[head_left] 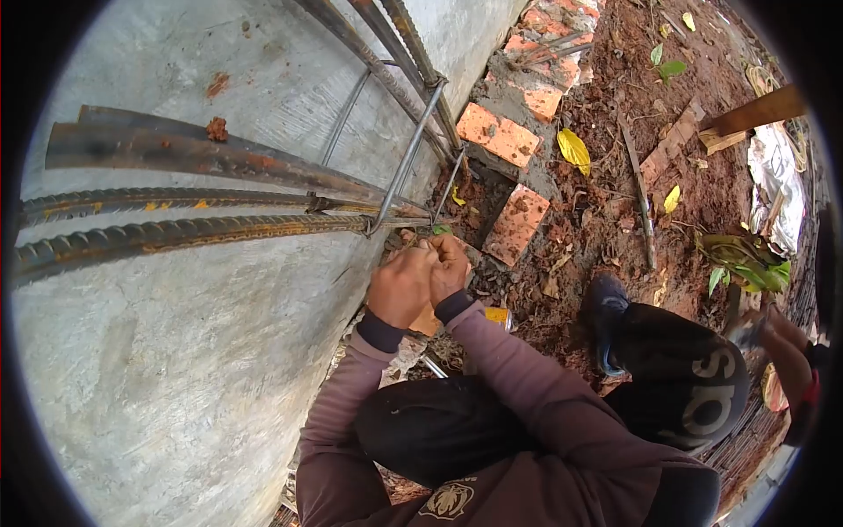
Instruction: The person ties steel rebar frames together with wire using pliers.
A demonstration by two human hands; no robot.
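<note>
My left hand (400,285) and my right hand (450,266) are close together at the base of the rebar column, beside the grey wall (202,351). The fingers of both are closed and pressed together; whatever they hold is too small or hidden to make out. Just above them, a wire stirrup (409,158) wraps round several rusty ribbed bars (184,230). An orange brick (516,225) lies on the soil to the right of my hands, and another brick (499,134) lies beyond it.
Yellow leaves (573,151), a stick (637,189) and a wooden board (757,109) are on the muddy ground at the right. A white sack (776,184) lies further right. Another person's arm (788,351) shows at the right edge. A yellow can (498,317) is near my right wrist.
</note>
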